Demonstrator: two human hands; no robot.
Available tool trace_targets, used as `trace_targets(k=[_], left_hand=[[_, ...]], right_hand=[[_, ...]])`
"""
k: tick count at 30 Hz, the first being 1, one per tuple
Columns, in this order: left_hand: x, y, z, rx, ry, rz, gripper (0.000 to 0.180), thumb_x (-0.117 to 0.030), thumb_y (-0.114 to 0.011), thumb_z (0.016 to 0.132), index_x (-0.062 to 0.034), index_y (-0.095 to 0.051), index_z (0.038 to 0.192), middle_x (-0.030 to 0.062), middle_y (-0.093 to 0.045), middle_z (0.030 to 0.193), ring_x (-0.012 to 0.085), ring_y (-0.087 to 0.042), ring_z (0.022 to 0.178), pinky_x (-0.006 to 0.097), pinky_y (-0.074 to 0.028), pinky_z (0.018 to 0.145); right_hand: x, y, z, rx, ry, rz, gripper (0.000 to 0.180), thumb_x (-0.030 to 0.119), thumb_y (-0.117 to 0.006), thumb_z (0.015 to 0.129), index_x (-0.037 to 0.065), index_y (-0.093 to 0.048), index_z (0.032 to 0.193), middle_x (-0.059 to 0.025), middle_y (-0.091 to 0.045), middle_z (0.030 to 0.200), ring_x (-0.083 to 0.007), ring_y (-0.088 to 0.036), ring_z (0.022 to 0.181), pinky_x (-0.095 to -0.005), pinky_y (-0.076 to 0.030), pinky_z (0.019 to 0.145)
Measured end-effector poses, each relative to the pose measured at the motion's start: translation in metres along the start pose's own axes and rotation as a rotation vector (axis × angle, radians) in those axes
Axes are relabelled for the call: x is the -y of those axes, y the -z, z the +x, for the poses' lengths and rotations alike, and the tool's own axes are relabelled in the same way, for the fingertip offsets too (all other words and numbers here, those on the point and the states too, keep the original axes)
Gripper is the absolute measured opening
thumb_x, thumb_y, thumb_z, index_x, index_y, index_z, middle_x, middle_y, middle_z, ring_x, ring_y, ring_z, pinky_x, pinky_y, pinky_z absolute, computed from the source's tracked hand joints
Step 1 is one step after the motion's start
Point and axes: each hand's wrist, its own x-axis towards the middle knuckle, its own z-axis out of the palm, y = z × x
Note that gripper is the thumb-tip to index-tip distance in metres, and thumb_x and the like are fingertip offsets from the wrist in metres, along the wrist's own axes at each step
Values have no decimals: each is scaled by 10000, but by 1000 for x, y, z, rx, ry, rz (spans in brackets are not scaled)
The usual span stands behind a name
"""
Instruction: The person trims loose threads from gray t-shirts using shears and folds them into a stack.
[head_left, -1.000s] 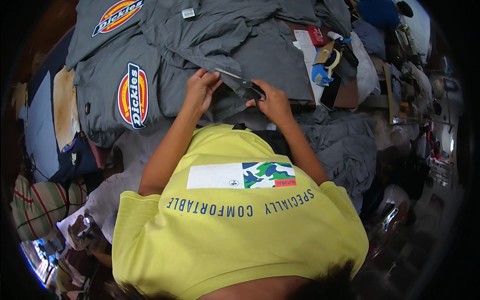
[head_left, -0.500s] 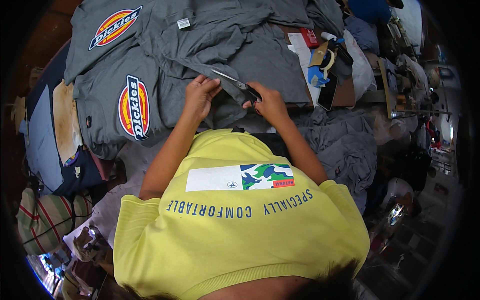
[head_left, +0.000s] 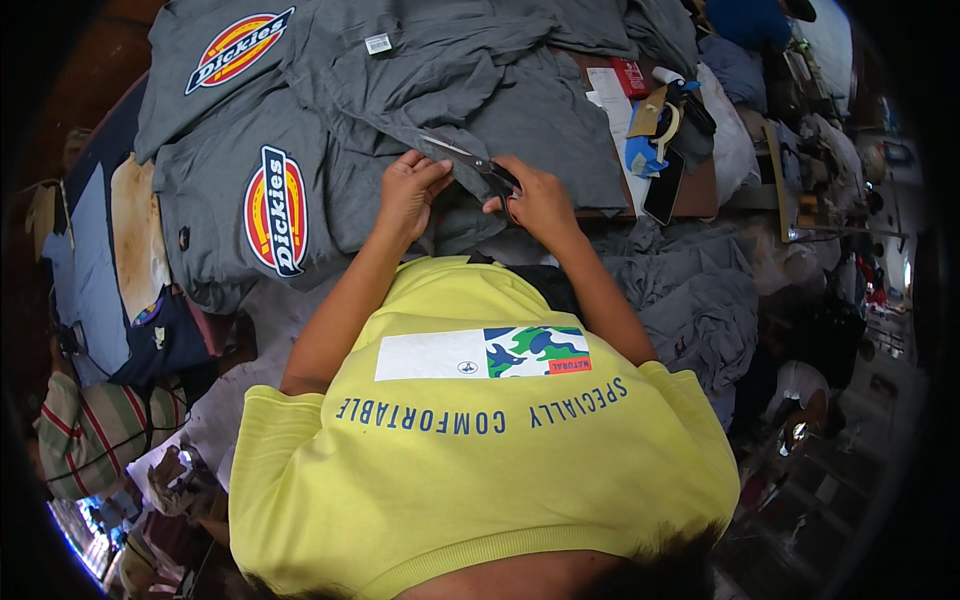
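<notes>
In my right hand (head_left: 540, 203) is a pair of scissors (head_left: 462, 155) with dark handles. Their metal blades point left, over the cloth beside the fingertips of my other hand. My left hand (head_left: 408, 192) is closed in a pinch on the edge of a grey T-shirt (head_left: 462, 212), whose fabric hangs down between the two hands. More grey cloth (head_left: 550, 110) lies rumpled under and beyond the blades. To the left, a folded grey T-shirt (head_left: 215, 200) bears a colourful badge print.
A tape dispenser (head_left: 648, 125), a dark phone (head_left: 663, 190) and a red box (head_left: 629, 76) lie on the table at the right. Grey garments (head_left: 690, 290) are heaped below its edge. Light blue cloth (head_left: 95, 270) lies at the far left.
The view has shifted slightly, so the table's things sit a little further right. The scissor blades now lie further over the cloth above my left fingertips. Both hands keep their hold.
</notes>
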Motion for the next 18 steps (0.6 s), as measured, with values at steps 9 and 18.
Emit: trace_targets(k=[9, 18], left_hand=[[12, 10, 3, -12, 27, 69, 149, -5, -585, 778, -44, -512, 903, 7, -533, 785, 121, -552, 773, 283, -466, 778], [5, 34, 14, -131, 61, -28, 124, -127, -640, 778, -62, -585, 869, 32, -592, 879, 149, -555, 852, 325, -441, 828]], right_hand=[[-17, -6, -17, -47, -68, 100, 542, 271, -791, 567, 52, -572, 1012, -179, -598, 732, -332, -599, 662, -338, -450, 562], [-56, 48, -51, -107, -501, 319, 501, 156, -757, 637, 35, -551, 1077, -158, -621, 828, -268, -604, 755, -329, -457, 648]])
